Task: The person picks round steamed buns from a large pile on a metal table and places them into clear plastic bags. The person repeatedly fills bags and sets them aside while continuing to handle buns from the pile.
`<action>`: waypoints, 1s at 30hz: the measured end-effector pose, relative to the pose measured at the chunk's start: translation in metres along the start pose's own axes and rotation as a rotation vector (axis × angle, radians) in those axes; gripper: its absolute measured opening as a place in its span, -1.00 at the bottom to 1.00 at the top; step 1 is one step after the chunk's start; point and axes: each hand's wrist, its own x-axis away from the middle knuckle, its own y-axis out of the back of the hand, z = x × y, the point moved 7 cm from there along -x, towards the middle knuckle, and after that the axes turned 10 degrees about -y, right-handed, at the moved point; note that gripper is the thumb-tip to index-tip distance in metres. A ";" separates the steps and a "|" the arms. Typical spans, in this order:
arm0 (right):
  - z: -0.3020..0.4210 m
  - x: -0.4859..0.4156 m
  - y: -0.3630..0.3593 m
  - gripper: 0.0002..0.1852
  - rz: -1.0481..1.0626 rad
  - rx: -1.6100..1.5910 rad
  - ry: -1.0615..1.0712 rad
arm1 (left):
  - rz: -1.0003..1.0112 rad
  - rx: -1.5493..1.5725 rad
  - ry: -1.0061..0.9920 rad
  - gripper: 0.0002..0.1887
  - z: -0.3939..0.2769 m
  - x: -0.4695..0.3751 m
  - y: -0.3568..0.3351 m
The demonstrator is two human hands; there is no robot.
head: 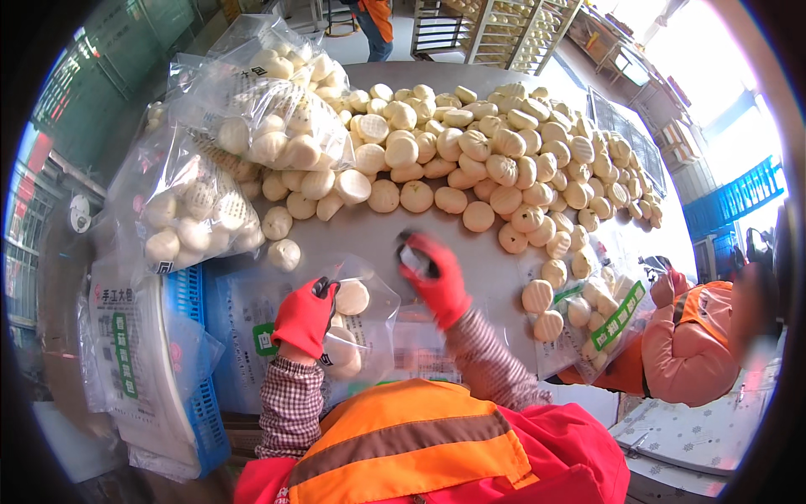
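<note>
My left hand (306,318), in a red glove with black fingertips, grips the upper edge of a clear plastic bag (378,321). Several pale steamed buns (352,297) sit inside this bag, which lies low in front of me. To the right of its mouth, my right hand (436,274) is raised over the grey tabletop (352,236), blurred by motion. A small whitish patch shows by its curled fingers; whether that is a held thing is unclear. Beyond both hands spreads a large pile of loose buns (466,148).
Filled bags of buns (189,214) stand at the left, above a blue plastic basket (211,403) with printed bags (119,353) over it. On the right, a co-worker (686,340) in an orange apron is beside another bun bag (598,315). A rack (491,31) stands behind.
</note>
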 end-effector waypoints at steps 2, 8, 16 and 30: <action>-0.005 -0.057 0.062 -0.31 -0.308 0.334 0.085 | -0.024 -0.005 -0.023 -0.69 0.000 0.002 0.003; -0.091 -0.174 0.142 -0.09 -0.073 1.378 -0.211 | -0.012 0.119 0.056 -0.68 0.005 0.005 -0.002; -0.123 -0.097 0.142 -0.30 -0.269 0.476 -0.236 | 0.022 0.117 0.133 -0.70 0.010 0.007 -0.005; -0.047 0.104 -0.029 -0.48 0.757 -0.528 -0.878 | 0.020 0.029 0.055 -0.68 0.003 0.008 -0.002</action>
